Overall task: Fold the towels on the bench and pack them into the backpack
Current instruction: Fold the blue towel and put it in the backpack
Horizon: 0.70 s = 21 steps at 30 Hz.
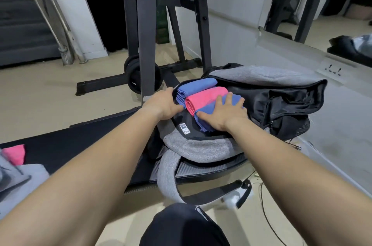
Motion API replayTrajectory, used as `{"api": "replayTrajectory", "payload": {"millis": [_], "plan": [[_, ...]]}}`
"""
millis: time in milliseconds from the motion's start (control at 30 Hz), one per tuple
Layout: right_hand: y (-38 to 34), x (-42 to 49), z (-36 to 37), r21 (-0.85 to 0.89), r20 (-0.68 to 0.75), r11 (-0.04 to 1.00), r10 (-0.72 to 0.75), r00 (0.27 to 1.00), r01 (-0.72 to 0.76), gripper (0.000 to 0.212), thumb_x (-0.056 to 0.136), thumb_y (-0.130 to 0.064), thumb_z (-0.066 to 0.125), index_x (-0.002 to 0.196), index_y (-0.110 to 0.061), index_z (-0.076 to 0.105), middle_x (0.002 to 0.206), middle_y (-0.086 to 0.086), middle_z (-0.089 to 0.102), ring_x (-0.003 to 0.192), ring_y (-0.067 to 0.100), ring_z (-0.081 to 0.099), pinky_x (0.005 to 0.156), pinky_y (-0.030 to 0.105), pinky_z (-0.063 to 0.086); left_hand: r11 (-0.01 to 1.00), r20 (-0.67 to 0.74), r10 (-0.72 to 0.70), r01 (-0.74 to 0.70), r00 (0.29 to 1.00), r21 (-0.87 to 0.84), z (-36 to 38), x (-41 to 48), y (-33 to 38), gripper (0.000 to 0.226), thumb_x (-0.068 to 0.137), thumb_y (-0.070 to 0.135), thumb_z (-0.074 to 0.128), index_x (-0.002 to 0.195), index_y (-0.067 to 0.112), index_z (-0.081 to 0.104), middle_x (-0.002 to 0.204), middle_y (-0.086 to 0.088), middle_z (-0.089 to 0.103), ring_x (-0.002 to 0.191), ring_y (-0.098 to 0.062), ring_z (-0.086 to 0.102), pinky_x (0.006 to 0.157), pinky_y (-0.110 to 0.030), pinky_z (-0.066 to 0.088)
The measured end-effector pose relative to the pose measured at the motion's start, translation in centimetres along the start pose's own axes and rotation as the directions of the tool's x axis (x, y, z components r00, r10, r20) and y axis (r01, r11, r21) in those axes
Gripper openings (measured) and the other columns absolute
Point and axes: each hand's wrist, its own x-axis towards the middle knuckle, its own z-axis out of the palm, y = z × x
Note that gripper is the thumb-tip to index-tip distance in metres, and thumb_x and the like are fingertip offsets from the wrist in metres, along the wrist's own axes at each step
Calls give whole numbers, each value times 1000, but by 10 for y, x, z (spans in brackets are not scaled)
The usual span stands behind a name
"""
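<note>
A black bench point(80, 145) is seen running left from under the backpack point(201, 149), which is laid open on the bench's right end. A dark steel rack point(145, 24) is stood on the floor beyond the backpack, with weight plates point(136, 76) hung low on it. The backpack's grey flap is thrown back to the right. Three folded towels are packed side by side in its open compartment: a far blue towel point(197, 86), a pink towel point(203, 98) in the middle, and a near blue towel point(209, 110). The backpack's left rim is gripped by the left hand point(163, 104), fingers bent over the edge. The near blue towel is pressed down by the right hand point(225, 114), fingers spread flat. Far left of the backpack, a second pink towel point(15, 154) is left on the bench beside a grey cloth point(24, 175).
</note>
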Motion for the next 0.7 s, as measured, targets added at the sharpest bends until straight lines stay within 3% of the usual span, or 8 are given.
{"api": "replayTrajectory", "payload": {"millis": [133,300,433,700], "plan": [[-30,-28,-24,-51,-56,997,-53,997,50,102,86,-82,30,160,-16,8,168,12,1,150,49,-2,118,60,16,998,0,-15,15,1000,69,-23,-39,-19,64,87,43,64,141,15,43,137,-12,52,125,-31,52,100,-41,45],[-101,-71,-33,-22,-71,973,-232,970,231,83,89,-71,37,151,-16,31,156,13,30,139,42,31,104,52,37,991,8,-89,88,996,99,-58,-105,-73,71,92,44,61,152,19,31,150,-10,44,134,-31,45,107,-41,41],[-178,-113,-24,-22,-69,917,-399,914,398,75,91,-68,42,146,-16,37,150,12,38,136,38,35,99,50,39,973,-33,-199,201,980,113,-86,-165,-137,73,93,48,59,154,19,30,154,-8,40,139,-29,41,112,-42,37],[-325,-180,25,-46,32,776,-628,777,629,64,97,-61,36,142,-16,41,144,12,44,129,37,45,95,49,43,903,-229,-403,425,886,58,-123,-279,-264,57,90,36,54,143,19,45,143,-9,51,129,-31,49,101,-45,46]]}}
